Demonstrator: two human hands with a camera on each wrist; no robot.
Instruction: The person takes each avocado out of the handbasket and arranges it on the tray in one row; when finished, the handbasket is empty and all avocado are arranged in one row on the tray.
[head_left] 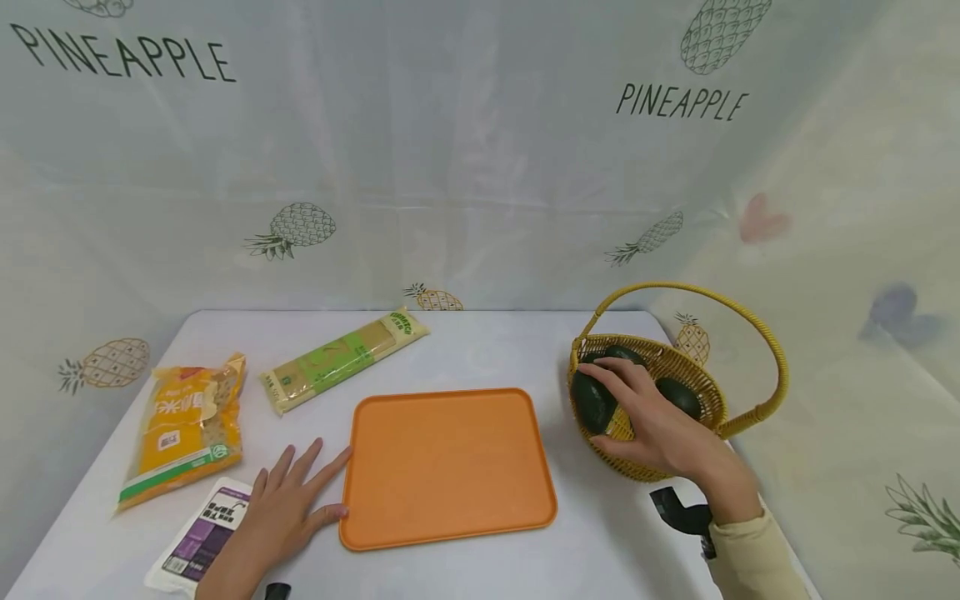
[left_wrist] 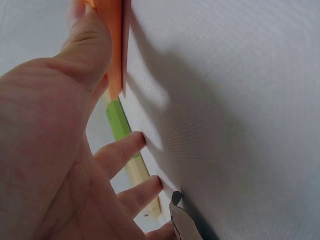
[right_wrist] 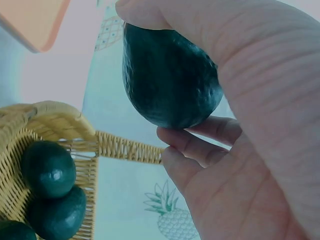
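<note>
Green avocado (head_left: 592, 402) sits gripped in the right hand (head_left: 656, 421) over the basket (head_left: 637, 472) at right; the left hand (head_left: 285, 508), fingers spread, touches the tray (head_left: 450, 475).

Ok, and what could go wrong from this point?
The avocado could slip: the right hand holds it between thumb and fingers, and its skin looks glossy. That hand might also catch the arched handle of the yellow wicker basket and tip it with the other avocados inside. The left hand touches the edge of the orange tray, so a careless push could shift it.
</note>
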